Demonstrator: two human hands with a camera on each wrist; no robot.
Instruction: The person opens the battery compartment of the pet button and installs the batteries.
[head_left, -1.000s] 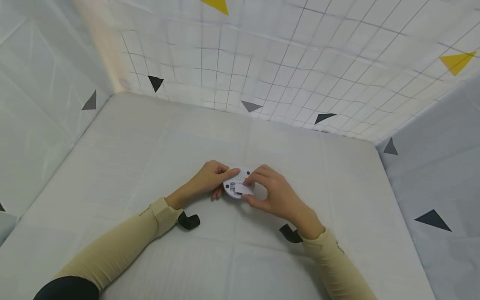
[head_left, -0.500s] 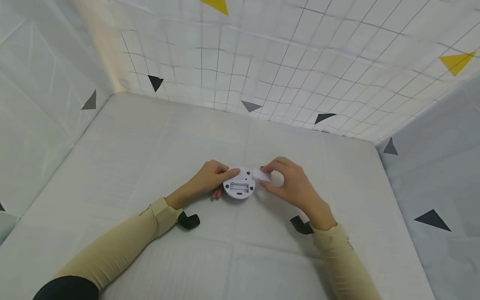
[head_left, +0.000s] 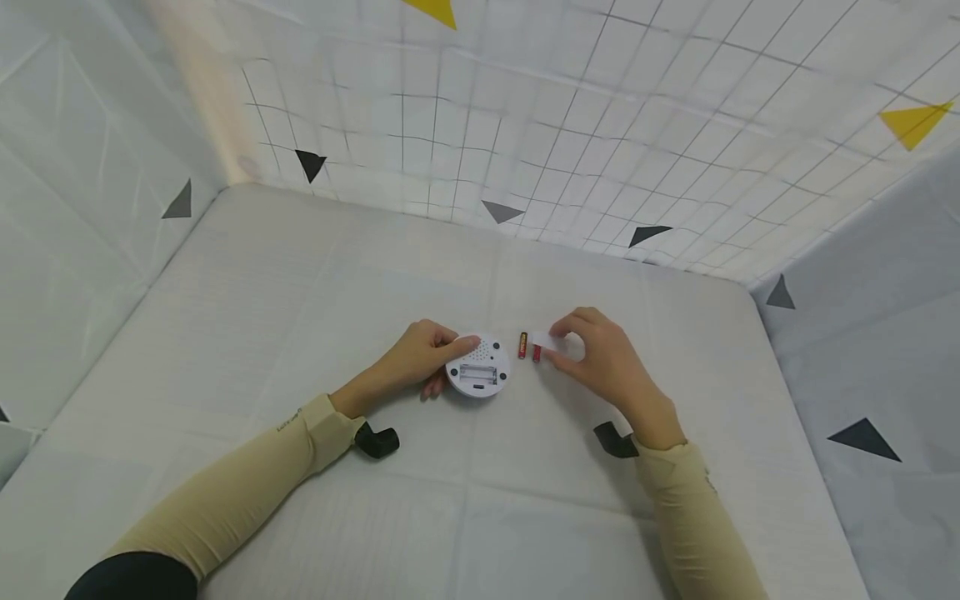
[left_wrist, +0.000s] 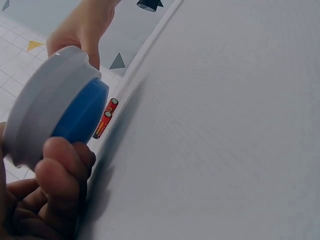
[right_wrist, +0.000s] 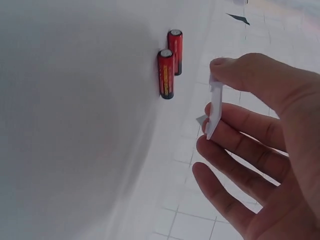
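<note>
My left hand grips a round white device, its thumb lying over the speaker holes. The uncovered battery compartment faces up and no battery lies in it. A blue part shows on the device's other side in the left wrist view. Off to the right, my right hand pinches a thin white battery cover between thumb and fingers, above the table. Two red batteries, a nearer battery and a farther battery, lie side by side between the device and the right hand.
A white sheet covers the table. Behind it hangs a white grid-lined curtain with dark and yellow triangles. Pale sheets stand as walls at left and right. Black wrist mounts stick out from both sleeves.
The right hand has lifted the battery cover off the device and carried it rightward, past the batteries. The compartment and both batteries have come into view. The left hand and device stay in place.
</note>
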